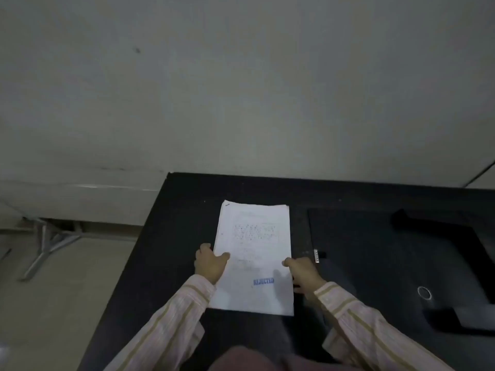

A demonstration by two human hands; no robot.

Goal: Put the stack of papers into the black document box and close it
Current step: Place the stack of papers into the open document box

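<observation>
The left hand (210,266) grips the left edge of the stack of papers (253,258), thumb on top. The white stack, stamped blue "REJECTED", lies near the black table's (166,250) left edge. The right hand (302,271) grasps its right edge. The black document box (375,263) lies just beside it, toward the table's right edge.

The white stack of papers (253,253) lies flat on the dark surface (182,223), with a blue "REJECTED" stamp near its bottom. The black document box (375,263) lies flat just beside it on the right, a small metal clasp on its left edge.
</observation>
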